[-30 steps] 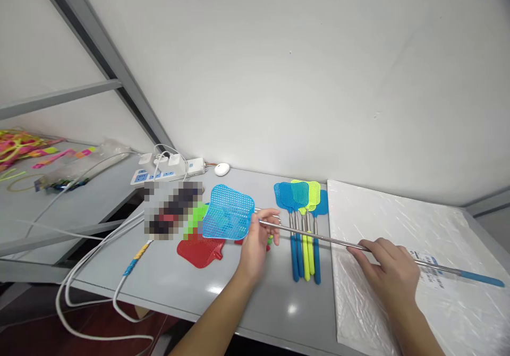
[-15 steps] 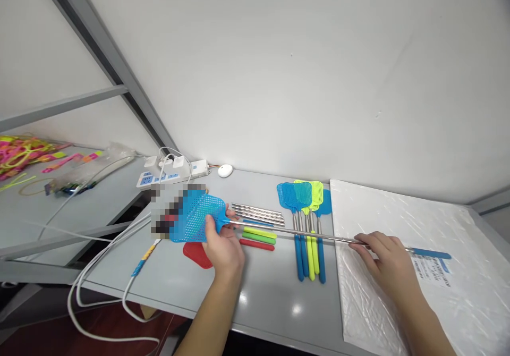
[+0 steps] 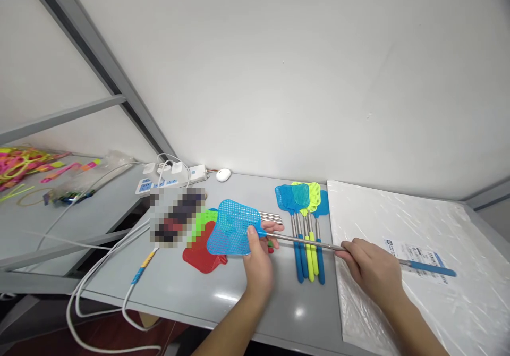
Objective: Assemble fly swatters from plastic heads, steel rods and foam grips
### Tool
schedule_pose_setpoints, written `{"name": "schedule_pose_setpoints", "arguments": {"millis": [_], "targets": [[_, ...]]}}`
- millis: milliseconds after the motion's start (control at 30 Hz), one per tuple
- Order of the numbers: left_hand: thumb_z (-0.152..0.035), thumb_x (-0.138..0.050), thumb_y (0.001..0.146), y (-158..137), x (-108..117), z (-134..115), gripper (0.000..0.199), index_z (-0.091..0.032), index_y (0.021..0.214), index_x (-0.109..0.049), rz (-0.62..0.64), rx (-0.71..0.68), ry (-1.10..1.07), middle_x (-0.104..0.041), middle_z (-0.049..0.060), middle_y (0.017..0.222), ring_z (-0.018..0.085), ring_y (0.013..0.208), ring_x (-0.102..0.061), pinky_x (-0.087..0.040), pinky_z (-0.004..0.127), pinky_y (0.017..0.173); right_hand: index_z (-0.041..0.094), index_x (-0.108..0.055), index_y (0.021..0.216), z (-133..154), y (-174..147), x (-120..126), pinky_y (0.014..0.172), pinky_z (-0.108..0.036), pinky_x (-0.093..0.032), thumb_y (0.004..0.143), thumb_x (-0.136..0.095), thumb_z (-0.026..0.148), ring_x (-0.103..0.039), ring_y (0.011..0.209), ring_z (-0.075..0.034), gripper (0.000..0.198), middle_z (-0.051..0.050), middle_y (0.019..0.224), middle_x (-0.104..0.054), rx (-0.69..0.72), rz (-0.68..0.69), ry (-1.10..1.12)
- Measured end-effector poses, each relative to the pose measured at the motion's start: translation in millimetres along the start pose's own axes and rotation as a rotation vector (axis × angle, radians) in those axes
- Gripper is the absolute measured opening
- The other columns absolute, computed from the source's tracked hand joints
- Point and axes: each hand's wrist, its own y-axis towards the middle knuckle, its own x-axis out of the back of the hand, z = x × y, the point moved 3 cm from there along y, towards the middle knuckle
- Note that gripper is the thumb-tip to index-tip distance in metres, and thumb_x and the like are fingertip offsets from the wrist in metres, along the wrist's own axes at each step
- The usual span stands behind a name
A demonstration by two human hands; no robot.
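A blue fly swatter (image 3: 235,228) with a telescopic metal rod and a blue grip lies across both hands above the table. My left hand (image 3: 260,260) pinches its neck, thumb on the base of the mesh head and the other fingers partly spread behind. My right hand (image 3: 372,268) is closed round the rod, close to the blue grip at the right. Below the rod, several blue and yellow fly swatters (image 3: 305,239) lie side by side. Loose red (image 3: 201,252) and green swatter heads (image 3: 205,219) rest left of my left hand, which partly hides some metal rods (image 3: 271,218).
A white plastic-wrapped panel (image 3: 358,218) with a label covers the table's right side. At the back left are a power strip (image 3: 171,180), white cables (image 3: 75,292) and a small white device (image 3: 223,175). Colourful straps (image 3: 24,162) lie on the far-left table beyond a metal frame.
My left hand has moved right with the swatter head, uncovering the red and green heads. The rod between my hands is shorter. My right hand has shifted slightly left and down.
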Motion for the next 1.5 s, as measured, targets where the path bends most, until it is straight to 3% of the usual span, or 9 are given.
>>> {"name": "schedule_pose_setpoints", "arguments": {"millis": [167, 367, 600, 800, 967, 1067, 1167, 1300, 1500], "targets": [[-0.048, -0.042, 0.097, 1.0, 2.1, -6.7, 0.041, -0.015, 0.094, -0.066, 0.060, -0.027, 0.025, -0.073, 0.009, 0.086, 0.012, 0.053, -0.057, -0.042, 0.026, 0.055, 0.019, -0.067, 0.089, -7.0, 5.3, 4.2, 0.060, -0.026, -0.033, 0.093, -0.058, 0.037, -0.056, 0.061, -0.013, 0.021, 0.000, 0.070, -0.064, 0.051, 0.017, 0.037], [-0.045, -0.053, 0.091, 22.5, 48.1, -57.0, 0.035, -0.013, 0.089, -0.067, -0.253, -0.124, -0.209, -0.071, 0.009, 0.083, 0.016, 0.071, -0.065, -0.043, 0.022, 0.051, 0.018, -0.064, 0.089, -28.9, -0.9, 16.8, 0.066, -0.028, -0.036, 0.093, -0.057, 0.043, -0.053, 0.061, -0.014, 0.026, -0.001, 0.070, -0.063, 0.037, -0.008, 0.026], [-0.050, -0.045, 0.092, 37.3, 81.2, -87.0, 0.043, -0.013, 0.085, -0.067, -0.301, -0.192, -0.278, -0.068, 0.003, 0.067, 0.008, 0.044, -0.047, -0.048, 0.025, 0.062, 0.020, -0.060, 0.080, -8.1, -0.6, 24.4, 0.053, -0.027, -0.029, 0.097, -0.044, 0.048, -0.053, 0.052, -0.013, 0.036, 0.001, 0.061, -0.058, 0.056, -0.010, -0.058], [-0.056, -0.045, 0.092, -3.2, 38.2, -35.6, 0.047, -0.014, 0.091, -0.066, -0.097, 0.065, -0.174, -0.072, 0.009, 0.080, 0.019, 0.070, -0.066, -0.049, 0.028, 0.062, 0.020, -0.060, 0.079, 59.2, 37.7, 28.3, 0.046, -0.029, -0.022, 0.099, -0.042, 0.044, -0.049, 0.041, -0.012, 0.037, 0.002, 0.055, -0.058, 0.195, -0.003, -0.055], [-0.058, -0.041, 0.093, -21.0, 8.1, -37.7, 0.050, -0.015, 0.094, -0.066, -0.041, 0.020, -0.156, -0.075, 0.011, 0.092, 0.023, 0.085, -0.068, -0.051, 0.032, 0.069, 0.020, -0.056, 0.075, 94.2, 58.2, 29.7, 0.044, -0.027, -0.022, 0.102, -0.035, 0.042, -0.052, 0.040, -0.012, 0.040, 0.002, 0.053, -0.058, 0.122, -0.036, 0.023], [-0.058, -0.036, 0.095, -18.6, -0.4, -43.9, 0.051, -0.016, 0.089, -0.065, 0.023, 0.019, -0.120, -0.075, 0.012, 0.089, 0.023, 0.084, -0.068, -0.049, 0.033, 0.072, 0.021, -0.051, 0.069, 106.4, 59.0, 29.9, 0.042, -0.028, -0.019, 0.102, -0.031, 0.043, -0.049, 0.036, -0.012, 0.044, 0.002, 0.050, -0.056, 0.002, -0.011, 0.091], [-0.057, -0.033, 0.096, -15.7, -0.2, -36.4, 0.051, -0.016, 0.090, -0.064, 0.083, 0.050, -0.044, -0.075, 0.011, 0.089, 0.021, 0.077, -0.067, -0.047, 0.032, 0.070, 0.023, -0.048, 0.069, 108.2, 56.1, 24.9, 0.042, -0.028, -0.018, 0.100, -0.036, 0.046, -0.048, 0.036, -0.013, 0.041, 0.002, 0.051, -0.057, -0.159, 0.158, 0.245], [-0.058, -0.032, 0.096, -15.0, 2.5, -24.8, 0.052, -0.017, 0.091, -0.063, 0.138, 0.062, -0.012, -0.074, 0.009, 0.082, 0.018, 0.066, -0.062, -0.045, 0.032, 0.068, 0.024, -0.047, 0.075, 108.4, 46.9, 12.1, 0.050, -0.025, -0.031, 0.099, -0.037, 0.044, -0.055, 0.056, -0.016, 0.033, 0.002, 0.062, -0.058, -0.369, 0.477, 0.716], [-0.057, -0.039, 0.095, -0.8, -21.6, -22.6, 0.053, -0.015, 0.083, -0.069, 0.378, 0.110, 0.166, -0.070, 0.009, 0.074, 0.020, 0.069, -0.062, -0.047, 0.032, 0.067, 0.023, -0.046, 0.080, 118.0, 31.2, -1.1, 0.053, -0.024, -0.034, 0.099, -0.033, 0.051, -0.042, 0.054, -0.012, 0.036, 0.006, 0.060, -0.044, -0.656, 0.556, 1.279]]}}
